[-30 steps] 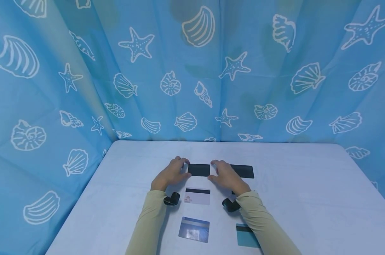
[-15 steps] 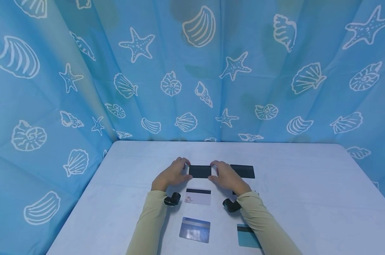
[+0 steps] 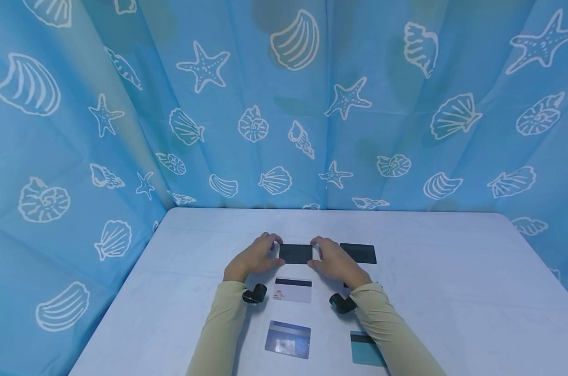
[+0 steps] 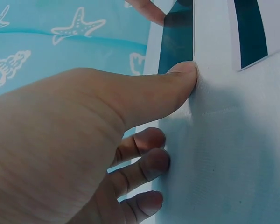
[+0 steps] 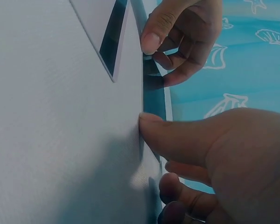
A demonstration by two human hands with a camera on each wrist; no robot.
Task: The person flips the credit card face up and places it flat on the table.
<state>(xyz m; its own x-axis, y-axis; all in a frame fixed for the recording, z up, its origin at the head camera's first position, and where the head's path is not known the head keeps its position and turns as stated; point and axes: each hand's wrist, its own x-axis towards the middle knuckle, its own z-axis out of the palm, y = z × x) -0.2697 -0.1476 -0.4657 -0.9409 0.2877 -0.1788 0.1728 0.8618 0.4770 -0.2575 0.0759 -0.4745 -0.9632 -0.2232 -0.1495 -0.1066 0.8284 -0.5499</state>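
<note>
A plain black card (image 3: 295,254) lies near the far part of the white table, between both hands. On its left side, my left hand (image 3: 256,256) pinches it, thumb at the near corner and a finger at the far corner. My right hand (image 3: 335,258) grips the right side in the same way. In the left wrist view the left thumb presses on the edge of the dark card (image 4: 178,44), while the other fingers curl below. The right wrist view has the right thumb at the edge of the card (image 5: 154,100), with the left hand (image 5: 184,39) beyond.
Right of the right hand lies another black card (image 3: 361,254). Nearer are a whitish card with a dark stripe (image 3: 292,294), a blue card (image 3: 287,340) and a teal card (image 3: 366,351), partly under the right sleeve. A shell-patterned blue curtain (image 3: 284,130) hangs behind the table (image 3: 462,292).
The black card has shifted very slightly towards me, with both hands moving along at its sides. The other cards lie as before.
</note>
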